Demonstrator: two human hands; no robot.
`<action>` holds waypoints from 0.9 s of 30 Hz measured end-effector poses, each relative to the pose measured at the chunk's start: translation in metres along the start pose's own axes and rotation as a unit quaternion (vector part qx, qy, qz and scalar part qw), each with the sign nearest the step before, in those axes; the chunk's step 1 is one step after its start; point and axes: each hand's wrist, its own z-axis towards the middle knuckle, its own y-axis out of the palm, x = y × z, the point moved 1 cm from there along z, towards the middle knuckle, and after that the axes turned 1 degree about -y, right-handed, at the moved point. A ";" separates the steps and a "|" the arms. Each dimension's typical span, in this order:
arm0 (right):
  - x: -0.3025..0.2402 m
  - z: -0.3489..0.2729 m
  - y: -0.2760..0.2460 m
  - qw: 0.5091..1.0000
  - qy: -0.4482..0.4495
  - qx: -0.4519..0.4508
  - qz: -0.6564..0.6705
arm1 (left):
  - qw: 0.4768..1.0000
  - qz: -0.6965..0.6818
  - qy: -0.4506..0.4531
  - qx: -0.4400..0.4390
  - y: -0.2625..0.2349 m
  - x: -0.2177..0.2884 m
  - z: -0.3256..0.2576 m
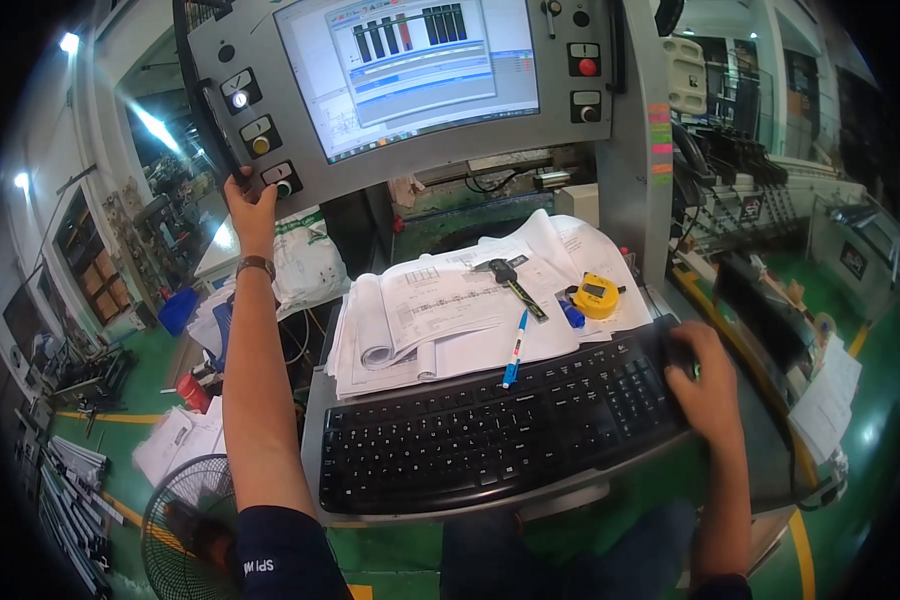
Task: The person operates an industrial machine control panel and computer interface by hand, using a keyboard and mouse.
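My left hand (pixel 253 208) reaches up to the lower left corner of a grey control panel (pixel 270 60) and grips its edge beside a round green button (pixel 283 186). A watch sits on that wrist. The panel's screen (pixel 410 65) shows bar graphics. My right hand (pixel 705 378) rests over a dark mouse (pixel 678 352) at the right end of a black keyboard (pixel 490 425) on a grey shelf. Behind the keyboard lie stacked paper drawings (pixel 440 310), a blue pen (pixel 515 348), a digital caliper (pixel 515 283) and a yellow tape measure (pixel 596 296).
A floor fan (pixel 185 520) stands low at the left over a green floor with yellow lines. Loose papers (pixel 180 440) and a red item (pixel 194 392) lie there. A white sack (pixel 305 262) sits behind my left arm. Machine frames and racks (pixel 760 180) fill the right side.
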 end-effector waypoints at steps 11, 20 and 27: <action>0.000 0.002 0.004 0.999 -0.016 0.017 -0.026 | 1.000 -0.011 -0.011 -0.001 0.000 0.011 -0.002; 0.003 -0.008 -0.005 0.999 -0.023 0.030 -0.027 | 1.000 -0.005 -0.011 -0.014 0.012 -0.003 -0.004; 0.011 0.002 0.002 0.989 -0.121 0.081 0.032 | 0.996 0.018 0.089 -0.015 -0.028 -0.077 0.058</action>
